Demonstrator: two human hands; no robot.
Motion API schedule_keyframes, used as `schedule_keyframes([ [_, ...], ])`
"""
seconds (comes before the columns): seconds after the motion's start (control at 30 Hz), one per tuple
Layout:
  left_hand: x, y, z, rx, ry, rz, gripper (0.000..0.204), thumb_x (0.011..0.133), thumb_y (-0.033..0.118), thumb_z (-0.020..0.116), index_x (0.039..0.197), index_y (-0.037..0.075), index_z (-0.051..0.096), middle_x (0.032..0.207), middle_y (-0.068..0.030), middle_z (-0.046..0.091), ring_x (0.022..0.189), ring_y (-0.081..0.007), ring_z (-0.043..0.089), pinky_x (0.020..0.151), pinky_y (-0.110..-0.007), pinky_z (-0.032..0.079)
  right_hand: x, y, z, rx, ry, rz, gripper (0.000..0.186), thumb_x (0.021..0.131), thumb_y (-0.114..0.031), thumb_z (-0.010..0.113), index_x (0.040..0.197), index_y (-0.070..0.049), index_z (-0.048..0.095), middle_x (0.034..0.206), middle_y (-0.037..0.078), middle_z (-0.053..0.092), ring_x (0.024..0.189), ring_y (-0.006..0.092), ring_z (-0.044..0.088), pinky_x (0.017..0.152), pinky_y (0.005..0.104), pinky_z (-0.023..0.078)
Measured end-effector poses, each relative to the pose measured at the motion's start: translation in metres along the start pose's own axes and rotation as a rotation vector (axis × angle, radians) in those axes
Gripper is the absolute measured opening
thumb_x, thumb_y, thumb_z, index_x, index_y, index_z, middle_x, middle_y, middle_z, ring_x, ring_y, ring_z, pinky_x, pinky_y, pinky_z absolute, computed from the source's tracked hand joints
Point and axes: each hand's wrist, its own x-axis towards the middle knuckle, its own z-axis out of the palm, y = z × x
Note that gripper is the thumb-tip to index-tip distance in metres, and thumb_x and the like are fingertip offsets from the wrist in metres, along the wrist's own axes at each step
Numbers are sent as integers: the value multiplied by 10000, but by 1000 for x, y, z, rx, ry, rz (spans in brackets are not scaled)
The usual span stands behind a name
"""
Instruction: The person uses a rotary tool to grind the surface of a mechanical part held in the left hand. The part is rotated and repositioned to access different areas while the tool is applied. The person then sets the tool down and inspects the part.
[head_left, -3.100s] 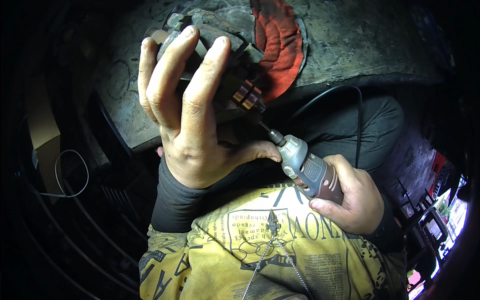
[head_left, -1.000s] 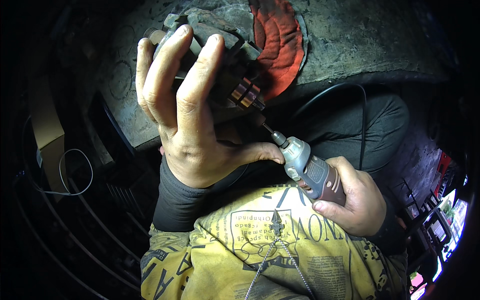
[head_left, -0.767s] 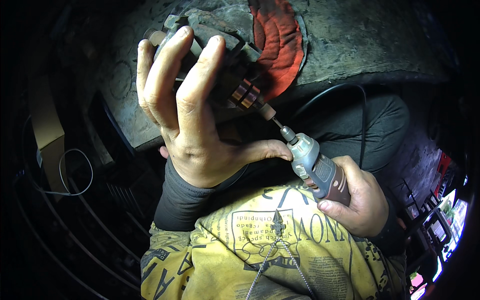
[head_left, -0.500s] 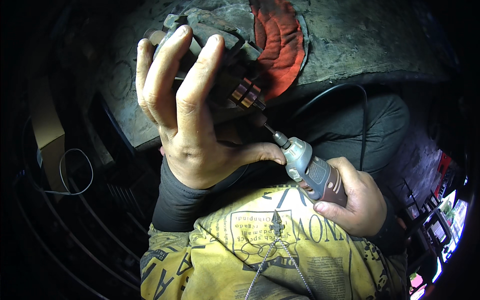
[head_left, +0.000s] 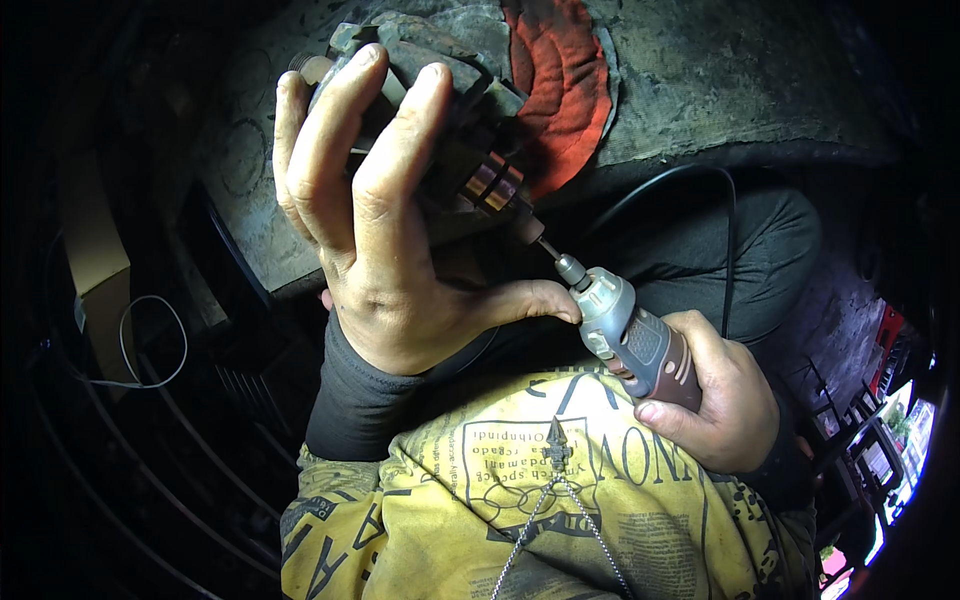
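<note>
My left hand [head_left: 370,230] has its long fingers curled over a dark, blocky metal workpiece [head_left: 465,90]; its thumb rests against the nose of a rotary tool. A banded, shiny metal cylinder [head_left: 493,183] protrudes from the workpiece's lower right. My right hand [head_left: 715,390] grips the grey and brown rotary tool [head_left: 640,350] by its body. The tool's thin shank carries a small cylindrical tip [head_left: 528,228] just below the banded cylinder; whether the two touch I cannot tell.
A red quilted pad [head_left: 560,90] lies on the worn, grey-green work surface [head_left: 730,100]. A black cord [head_left: 728,250] loops over my dark-trousered leg [head_left: 760,260]. Cardboard [head_left: 95,300] and a pale looped cable [head_left: 183,340] are at the left; dark clutter stands at the right.
The rotary tool and my right hand have shifted slightly right since half a second ago, after small back-and-forth movements earlier. My left thumb moves with the tool's nose; its fingers stay over the workpiece.
</note>
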Motion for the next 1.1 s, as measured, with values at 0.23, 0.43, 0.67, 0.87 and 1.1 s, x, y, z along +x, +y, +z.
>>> schedule_keyframes([
  [0.23, 0, 2, 0, -15, -10, -9, 1334, 427, 798, 829, 1448, 9, 491, 1498, -195, 367, 1465, -411, 286, 1197, -545, 338, -2, 4, -1, -8, -20, 25, 499, 838, -187, 746, 1203, 64, 518, 1056, 181, 744, 976, 230, 739, 906, 340, 551],
  [0.43, -1, -1, 0, 0, 12, -3, 1342, 421, 799, 828, 1451, 11, 485, 1500, -200, 365, 1463, -412, 293, 1199, -541, 339, 2, 8, 10, 64, 146, -145, 498, 852, -309, 777, 1141, 22, 542, 854, 177, 707, 761, 326, 737, 709, 402, 574],
  [0.67, 0, 0, -1, -7, -14, 2, 1339, 427, 799, 831, 1451, 9, 483, 1495, -206, 366, 1459, -411, 304, 1201, -546, 338, -1, 1, -1, 33, -18, -7, 509, 849, -219, 749, 1204, 63, 518, 1059, 178, 744, 973, 232, 739, 905, 342, 551],
  [0.87, 0, -1, 1, 0, 10, 1, 1347, 424, 802, 829, 1454, 8, 479, 1493, -208, 365, 1458, -410, 306, 1206, -557, 324, -1, -1, 0, -2, 16, -3, 509, 849, -230, 746, 1200, 62, 521, 1050, 182, 742, 976, 238, 739, 903, 343, 551],
  [1.1, -1, -3, 1, 6, 25, 18, 1335, 443, 800, 824, 1458, 6, 475, 1488, -206, 368, 1451, -408, 315, 1200, -557, 329, 1, -1, 1, 28, 37, -31, 500, 847, -211, 736, 1201, 69, 522, 1059, 177, 741, 978, 221, 735, 907, 336, 549],
])
